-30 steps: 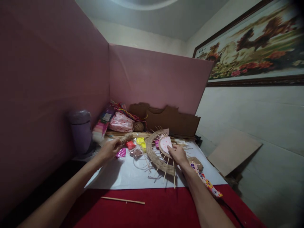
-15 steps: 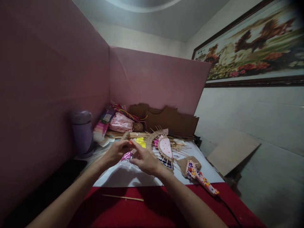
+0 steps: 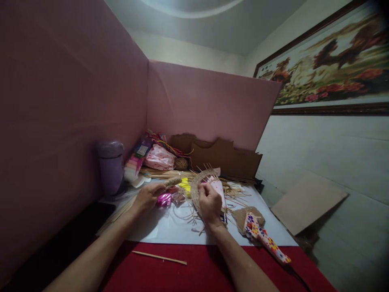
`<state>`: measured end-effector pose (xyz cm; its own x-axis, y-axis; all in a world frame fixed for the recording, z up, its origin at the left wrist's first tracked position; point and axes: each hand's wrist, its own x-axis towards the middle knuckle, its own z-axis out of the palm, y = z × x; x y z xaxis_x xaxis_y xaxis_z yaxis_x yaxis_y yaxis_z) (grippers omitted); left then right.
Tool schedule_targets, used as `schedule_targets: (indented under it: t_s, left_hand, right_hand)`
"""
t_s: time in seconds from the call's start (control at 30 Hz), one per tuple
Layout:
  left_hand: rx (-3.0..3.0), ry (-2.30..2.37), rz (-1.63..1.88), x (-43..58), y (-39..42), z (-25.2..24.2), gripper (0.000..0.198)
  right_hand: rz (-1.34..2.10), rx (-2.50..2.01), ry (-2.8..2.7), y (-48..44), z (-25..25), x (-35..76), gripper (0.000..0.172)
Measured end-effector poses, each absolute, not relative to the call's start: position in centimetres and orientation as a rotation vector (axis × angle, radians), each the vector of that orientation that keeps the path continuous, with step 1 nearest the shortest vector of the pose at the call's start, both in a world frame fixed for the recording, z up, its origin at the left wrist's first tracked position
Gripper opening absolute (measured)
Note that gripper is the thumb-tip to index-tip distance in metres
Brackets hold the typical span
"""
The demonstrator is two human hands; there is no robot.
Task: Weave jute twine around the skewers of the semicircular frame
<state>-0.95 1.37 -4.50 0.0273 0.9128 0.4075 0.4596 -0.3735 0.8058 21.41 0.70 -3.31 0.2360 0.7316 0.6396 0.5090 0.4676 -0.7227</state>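
My left hand (image 3: pixel 148 198) is closed, its fingertips around the near end of a slim twine-wrapped roll (image 3: pixel 174 181) that points right. My right hand (image 3: pixel 212 202) has its fingers curled into a pinch, palm side hidden; anything between the fingertips is too small to make out. Right behind it stands a curved, woven twine band (image 3: pixel 197 188) with thin sticks poking out, partly covered by the hand. Inside that curve is a pink dotted fabric panel (image 3: pixel 218 190). Shiny magenta packets (image 3: pixel 164 200) and a yellow packet (image 3: pixel 184 186) lie between the hands.
A flower-patterned glue gun (image 3: pixel 267 239) rests at right on brown cardboard (image 3: pixel 240 219), its cord trailing. One thin stick (image 3: pixel 159 258) lies on the red cloth (image 3: pixel 164 278). A purple bottle (image 3: pixel 111 168) stands left. Behind are a twine ball (image 3: pixel 181 164) and torn cardboard (image 3: pixel 225 160).
My hands, close together before, are now apart. The right hand has moved right, in front of the woven band. The twine-wrapped roll has tipped rightward by the left hand. The view has shifted slightly.
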Motion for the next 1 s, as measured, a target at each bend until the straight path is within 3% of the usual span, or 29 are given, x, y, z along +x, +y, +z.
schedule_targets:
  t_s: [0.13,0.27,0.47,0.67,0.87,1.0]
  left_hand:
    - [1.869,1.618,1.418,-1.2,0.7,-3.8,0.023]
    - [1.838,1.800,1.427,-1.6,0.8,-3.5,0.037]
    - [1.901,1.969,1.276,-0.8,0.5,-3.6,0.019]
    - [1.974,1.924,1.265,-0.8,0.3,-3.2,0.010]
    - [1.726,1.733,1.462,-1.9,0.0,-0.6,0.035]
    - [1.453,1.577,1.596,-2.3,-0.8,0.9,0.032]
  right_hand:
    - [0.110,-1.210,-1.659,-0.4,-3.4,20.8,0.031]
    - [0.139,-1.129,-1.563,-1.2,-2.9,20.8,0.036]
    - [0.192,-1.031,-1.392,-0.7,-3.3,21.1,0.034]
    - [0.169,-0.967,-1.351,-0.8,-3.3,21.2,0.034]
    - [0.145,-1.073,-1.245,0.2,-3.2,21.7,0.037]
    - [0.076,-1.130,-1.281,0.4,-3.3,21.7,0.038]
